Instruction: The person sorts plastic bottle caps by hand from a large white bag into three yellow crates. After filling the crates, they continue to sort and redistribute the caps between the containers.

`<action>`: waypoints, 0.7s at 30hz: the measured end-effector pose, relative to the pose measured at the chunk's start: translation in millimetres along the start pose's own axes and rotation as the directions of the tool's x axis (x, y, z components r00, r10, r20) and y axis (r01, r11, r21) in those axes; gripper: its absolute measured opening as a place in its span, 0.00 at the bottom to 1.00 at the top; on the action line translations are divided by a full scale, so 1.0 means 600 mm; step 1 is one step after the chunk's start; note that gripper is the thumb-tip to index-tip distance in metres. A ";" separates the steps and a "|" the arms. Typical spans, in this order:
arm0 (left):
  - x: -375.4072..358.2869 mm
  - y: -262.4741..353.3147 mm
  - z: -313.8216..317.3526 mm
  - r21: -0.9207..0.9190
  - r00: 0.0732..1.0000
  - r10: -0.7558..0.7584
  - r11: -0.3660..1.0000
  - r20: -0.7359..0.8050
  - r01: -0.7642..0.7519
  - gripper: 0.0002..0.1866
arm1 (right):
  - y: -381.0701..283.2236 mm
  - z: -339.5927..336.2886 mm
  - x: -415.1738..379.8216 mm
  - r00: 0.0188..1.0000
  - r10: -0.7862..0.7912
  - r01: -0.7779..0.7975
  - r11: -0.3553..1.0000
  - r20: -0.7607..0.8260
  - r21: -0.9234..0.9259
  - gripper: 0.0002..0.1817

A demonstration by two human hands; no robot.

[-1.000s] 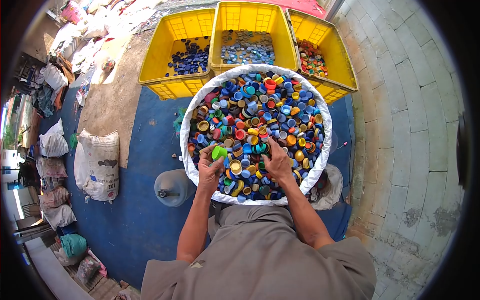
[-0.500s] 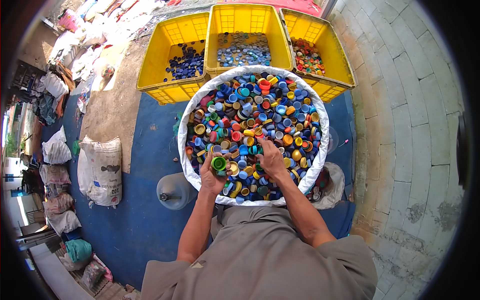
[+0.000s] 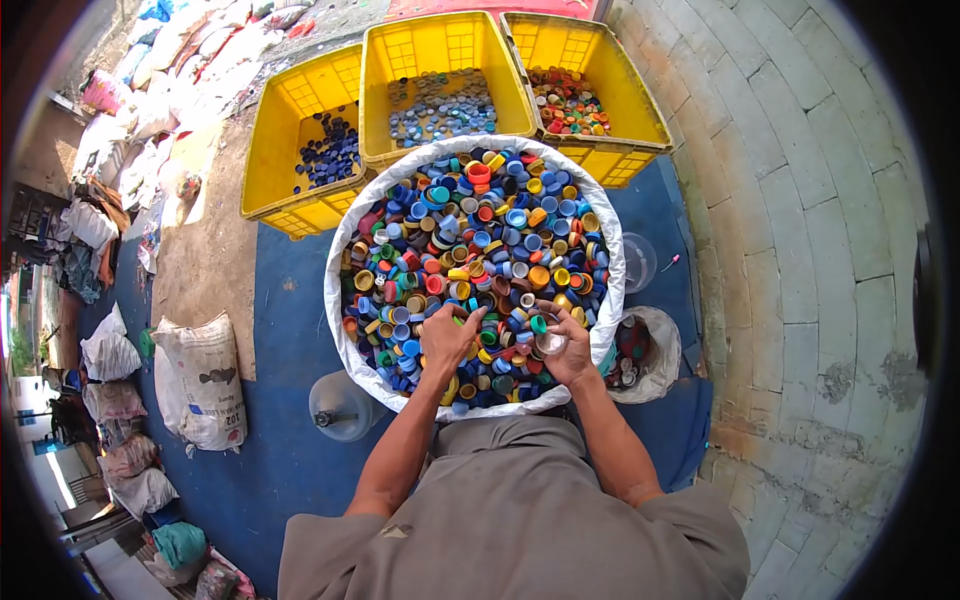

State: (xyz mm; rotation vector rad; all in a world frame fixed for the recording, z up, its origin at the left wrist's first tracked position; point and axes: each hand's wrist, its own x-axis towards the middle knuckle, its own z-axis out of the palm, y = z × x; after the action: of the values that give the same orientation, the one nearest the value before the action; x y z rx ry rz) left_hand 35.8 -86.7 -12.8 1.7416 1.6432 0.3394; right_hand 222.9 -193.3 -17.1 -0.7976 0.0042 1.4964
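Note:
A round container with a white cloth rim (image 3: 617, 240) is full of bottle caps (image 3: 440, 235) in many colours. Over its lower left part, my left hand (image 3: 449, 338) is closed, with a bit of yellow-green showing at its fingertips. My right hand (image 3: 569, 350), to the right, holds a whitish clear cap (image 3: 550, 343) and a green cap (image 3: 538, 325) at its fingers. Behind the container stand three yellow crates: the left crate (image 3: 262, 165) has dark blue caps, the middle crate (image 3: 380, 70) light blue ones, and the right crate (image 3: 640, 110) red, orange and mixed ones.
A blue mat (image 3: 290, 300) lies under the container. On the left are a printed white sack (image 3: 200, 385) and a clear bottle (image 3: 342, 405). A white bag (image 3: 660, 375) with items inside sits at the right, near a block wall (image 3: 800, 260).
The view has shifted, so the crates and container appear further left. My left hand no longer shows the large green cap. Whitish and green caps now show in my right hand.

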 end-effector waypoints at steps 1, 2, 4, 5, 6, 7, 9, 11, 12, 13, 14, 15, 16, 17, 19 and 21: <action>0.004 0.003 0.007 0.071 0.998 0.046 0.997 -0.045 -0.043 0.27 | 0.000 -0.004 -0.005 1.000 0.002 -0.002 1.000 -0.007 0.026 0.25; 0.007 0.007 0.011 0.120 0.997 0.057 0.991 -0.049 -0.051 0.27 | 0.001 -0.006 -0.010 1.000 0.005 -0.004 0.999 -0.013 0.053 0.26; 0.013 0.018 0.012 0.219 0.995 0.078 0.974 -0.059 -0.064 0.26 | 0.001 -0.005 -0.017 1.000 0.007 -0.005 0.997 -0.025 0.071 0.28; 0.015 0.025 0.013 0.271 0.998 0.058 0.961 -0.038 -0.046 0.24 | 0.002 -0.005 -0.018 1.000 0.011 -0.009 0.997 -0.019 0.078 0.29; 0.016 0.023 0.018 0.281 0.997 0.063 0.959 -0.045 -0.048 0.23 | 0.002 -0.006 -0.020 1.000 0.015 -0.013 0.996 -0.014 0.085 0.31; 0.020 0.018 0.024 0.290 0.996 0.068 0.956 -0.053 -0.049 0.23 | 0.004 -0.007 -0.019 1.000 0.005 -0.004 0.996 -0.010 0.090 0.32; 0.023 0.019 0.028 0.316 0.996 0.067 0.948 -0.064 -0.043 0.19 | 0.002 -0.004 -0.019 1.000 0.002 0.000 0.997 -0.020 0.074 0.32; 0.024 0.012 0.026 0.213 0.996 0.059 0.976 -0.062 -0.045 0.19 | -0.002 -0.001 -0.018 1.000 0.006 -0.005 0.996 -0.010 0.087 0.33; 0.024 0.007 0.023 0.159 0.997 0.056 0.986 -0.061 -0.046 0.19 | -0.005 0.000 -0.018 1.000 0.011 -0.012 0.994 0.004 0.107 0.34; 0.023 0.002 0.018 0.092 0.993 0.105 0.991 -0.053 -0.100 0.15 | -0.008 0.001 -0.019 1.000 0.017 -0.019 0.992 0.019 0.127 0.34; 0.021 -0.002 0.016 -0.156 0.999 -0.001 0.988 0.049 0.009 0.13 | -0.012 0.004 -0.019 0.999 0.016 -0.021 0.988 0.037 0.153 0.34; 0.017 0.003 0.007 -0.379 0.982 -0.079 0.915 0.172 0.140 0.12 | -0.016 0.008 -0.020 0.998 0.015 -0.025 0.983 0.058 0.179 0.35; 0.015 0.005 -0.001 -0.561 0.944 -0.121 0.778 0.307 0.283 0.10 | -0.019 0.010 -0.019 0.997 0.015 -0.031 0.978 0.079 0.205 0.35; 0.017 -0.003 -0.002 -0.698 0.910 -0.044 0.626 0.412 0.346 0.06 | -0.023 0.008 -0.019 0.995 0.023 -0.047 0.970 0.101 0.240 0.36; 0.005 0.028 -0.022 -0.802 0.886 0.044 0.449 0.461 0.395 0.07 | -0.030 0.017 -0.017 0.991 0.010 -0.049 0.953 0.131 0.299 0.37; -0.002 0.060 -0.029 -0.850 0.866 0.116 0.292 0.486 0.438 0.10 | -0.039 0.019 -0.011 0.986 -0.017 -0.048 0.928 0.169 0.370 0.38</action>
State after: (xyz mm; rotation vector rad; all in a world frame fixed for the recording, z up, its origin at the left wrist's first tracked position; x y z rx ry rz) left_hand 52.3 -80.4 23.2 0.5828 0.8446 0.5869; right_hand 237.3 -190.8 5.5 -0.3626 0.1646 1.5140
